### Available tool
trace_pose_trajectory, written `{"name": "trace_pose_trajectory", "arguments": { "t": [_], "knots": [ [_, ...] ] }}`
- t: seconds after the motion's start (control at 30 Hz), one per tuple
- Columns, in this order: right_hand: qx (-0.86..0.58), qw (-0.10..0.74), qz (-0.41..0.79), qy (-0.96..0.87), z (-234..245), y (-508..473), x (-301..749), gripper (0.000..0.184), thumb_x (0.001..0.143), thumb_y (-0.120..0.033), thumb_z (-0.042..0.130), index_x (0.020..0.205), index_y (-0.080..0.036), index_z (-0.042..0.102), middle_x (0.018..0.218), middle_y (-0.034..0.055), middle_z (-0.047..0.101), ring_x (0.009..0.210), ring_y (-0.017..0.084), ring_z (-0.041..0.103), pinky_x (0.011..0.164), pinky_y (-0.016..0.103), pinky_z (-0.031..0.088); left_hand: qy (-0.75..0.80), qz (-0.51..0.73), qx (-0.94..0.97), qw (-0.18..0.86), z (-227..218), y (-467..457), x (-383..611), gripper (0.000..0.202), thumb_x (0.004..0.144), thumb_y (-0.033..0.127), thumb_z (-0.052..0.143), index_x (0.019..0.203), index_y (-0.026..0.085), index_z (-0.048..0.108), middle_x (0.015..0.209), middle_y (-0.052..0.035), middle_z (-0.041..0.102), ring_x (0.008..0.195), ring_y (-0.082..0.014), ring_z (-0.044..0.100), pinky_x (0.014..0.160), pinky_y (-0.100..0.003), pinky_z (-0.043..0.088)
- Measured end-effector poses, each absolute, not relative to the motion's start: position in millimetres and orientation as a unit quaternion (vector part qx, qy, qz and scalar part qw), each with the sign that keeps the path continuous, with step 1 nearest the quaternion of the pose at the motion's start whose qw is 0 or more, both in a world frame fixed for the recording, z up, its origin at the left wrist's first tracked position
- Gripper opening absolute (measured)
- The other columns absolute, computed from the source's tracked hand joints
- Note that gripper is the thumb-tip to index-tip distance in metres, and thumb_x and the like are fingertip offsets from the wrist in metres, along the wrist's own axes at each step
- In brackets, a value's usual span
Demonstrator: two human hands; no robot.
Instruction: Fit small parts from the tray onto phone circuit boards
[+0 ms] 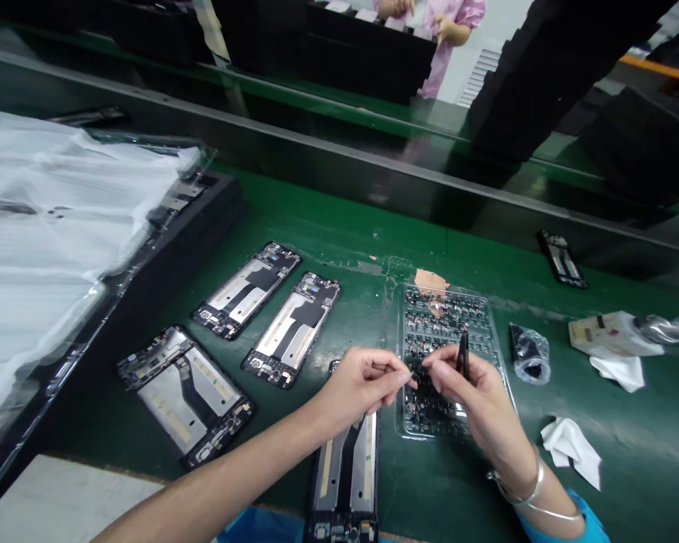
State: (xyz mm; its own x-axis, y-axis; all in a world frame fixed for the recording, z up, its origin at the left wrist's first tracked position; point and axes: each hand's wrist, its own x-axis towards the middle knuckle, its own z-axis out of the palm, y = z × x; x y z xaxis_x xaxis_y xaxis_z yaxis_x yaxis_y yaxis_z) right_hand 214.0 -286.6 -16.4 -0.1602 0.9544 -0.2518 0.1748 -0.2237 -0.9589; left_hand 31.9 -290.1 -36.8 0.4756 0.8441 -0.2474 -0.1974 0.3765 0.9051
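- Left hand (367,385) is pinched shut, thumb and forefinger on a tiny dark part (417,371) just above the parts tray (403,426).
- Right hand (478,392) grips black tweezers (462,353), fingertips meeting that part.
- Near phone frame (345,471) lies under both wrists; whether it is fitted, I cannot tell.
- Three other frames (293,328) wait left on the desk (628,467); the tray looks largely full.

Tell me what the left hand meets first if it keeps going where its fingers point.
Probably the right hand, holding tweezers: the left hand points at its fingertips, above the parts tray.
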Motion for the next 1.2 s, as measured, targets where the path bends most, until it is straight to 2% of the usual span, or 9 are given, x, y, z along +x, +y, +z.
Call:
{"name": "trace_pose_trajectory", "arguments": {
  "t": [0.13, 0.23, 0.3, 0.4, 0.53, 0.67, 0.87, 1.0, 1.2],
  "knots": [
    [-0.587, 0.444, 0.438, -0.517, -5, -297, 245, 0.015, 0.077, -0.032, 0.063, 0.077, -0.017, 0.063, 0.072, 0.0009, 0.057, 0.064, 0.011, 0.049, 0.057, 0.022, 0.037, 0.391, 0.343, 0.439, 0.732, -31, -293, 31, 0.026, 0.078, 0.037, 0.058, 0.072, 0.012, 0.061, 0.048, 0.0044, 0.045, 0.038, -0.0033, 0.033, 0.038, -0.017, 0.021],
    [-0.677, 0.494, 0.259, -0.481, 2, -321, 290, 0.02, 0.077, -0.034, 0.061, 0.085, -0.016, 0.064, 0.078, 0.0037, 0.06, 0.068, 0.014, 0.052, 0.059, 0.024, 0.038, 0.391, 0.342, 0.43, 0.739, -33, -294, 31, 0.027, 0.078, 0.038, 0.058, 0.072, 0.012, 0.061, 0.047, 0.005, 0.044, 0.037, -0.0027, 0.031, 0.037, -0.016, 0.021],
    [-0.763, 0.46, 0.114, -0.439, 0, -340, 322, 0.032, 0.074, -0.039, 0.063, 0.094, -0.015, 0.065, 0.079, 0.0049, 0.062, 0.068, 0.016, 0.054, 0.057, 0.024, 0.039, 0.385, 0.337, 0.422, 0.748, -35, -296, 32, 0.028, 0.079, 0.039, 0.057, 0.072, 0.012, 0.06, 0.048, 0.0051, 0.044, 0.036, -0.0025, 0.031, 0.036, -0.016, 0.021],
    [-0.86, 0.31, -0.021, -0.405, -16, -360, 354, 0.04, 0.07, -0.049, 0.062, 0.09, -0.015, 0.069, 0.065, 0.0025, 0.061, 0.057, 0.016, 0.052, 0.053, 0.025, 0.038, 0.381, 0.327, 0.42, 0.756, -37, -298, 35, 0.029, 0.08, 0.04, 0.056, 0.072, 0.012, 0.06, 0.048, 0.0049, 0.045, 0.036, -0.0021, 0.03, 0.036, -0.015, 0.02],
    [-0.858, 0.194, -0.047, -0.474, -45, -367, 361, 0.038, 0.072, -0.053, 0.058, 0.082, -0.018, 0.069, 0.068, 0.0038, 0.064, 0.052, 0.017, 0.055, 0.048, 0.025, 0.038, 0.396, 0.316, 0.421, 0.753, -40, -300, 37, 0.03, 0.08, 0.041, 0.057, 0.071, 0.012, 0.059, 0.048, 0.0051, 0.044, 0.036, -0.0017, 0.029, 0.036, -0.016, 0.018],
    [-0.828, 0.22, -0.075, -0.511, -48, -361, 363, 0.034, 0.079, -0.048, 0.05, 0.079, -0.019, 0.069, 0.075, 0.0045, 0.066, 0.061, 0.017, 0.06, 0.055, 0.024, 0.041, 0.403, 0.313, 0.422, 0.749, -43, -299, 36, 0.032, 0.079, 0.044, 0.057, 0.074, 0.012, 0.06, 0.049, 0.0052, 0.044, 0.036, -0.0017, 0.028, 0.036, -0.016, 0.017],
    [-0.819, 0.285, -0.215, -0.45, -1, -299, 413, 0.037, 0.082, -0.041, 0.046, 0.094, -0.013, 0.066, 0.083, 0.0093, 0.067, 0.072, 0.02, 0.059, 0.064, 0.026, 0.04, 0.417, 0.308, 0.418, 0.746, -42, -300, 39, 0.037, 0.074, 0.049, 0.06, 0.072, 0.012, 0.059, 0.048, 0.0049, 0.045, 0.034, -0.0013, 0.027, 0.037, -0.017, 0.015],
    [-0.828, 0.242, -0.268, -0.429, 21, -243, 433, 0.031, 0.078, -0.034, 0.049, 0.089, -0.013, 0.069, 0.082, 0.0109, 0.064, 0.068, 0.02, 0.056, 0.056, 0.027, 0.032, 0.424, 0.32, 0.412, 0.74, -40, -300, 40, 0.037, 0.075, 0.048, 0.059, 0.072, 0.011, 0.059, 0.048, 0.0049, 0.045, 0.033, -0.0009, 0.025, 0.037, -0.017, 0.014],
    [-0.835, 0.161, -0.253, -0.462, 21, -232, 433, 0.031, 0.069, -0.04, 0.057, 0.084, -0.017, 0.073, 0.087, 0.0097, 0.062, 0.054, 0.014, 0.049, 0.048, 0.025, 0.02, 0.402, 0.339, 0.412, 0.745, -39, -296, 37, 0.033, 0.077, 0.044, 0.059, 0.073, 0.011, 0.059, 0.047, 0.0051, 0.045, 0.034, -0.0016, 0.027, 0.037, -0.016, 0.016]
  ]
}}
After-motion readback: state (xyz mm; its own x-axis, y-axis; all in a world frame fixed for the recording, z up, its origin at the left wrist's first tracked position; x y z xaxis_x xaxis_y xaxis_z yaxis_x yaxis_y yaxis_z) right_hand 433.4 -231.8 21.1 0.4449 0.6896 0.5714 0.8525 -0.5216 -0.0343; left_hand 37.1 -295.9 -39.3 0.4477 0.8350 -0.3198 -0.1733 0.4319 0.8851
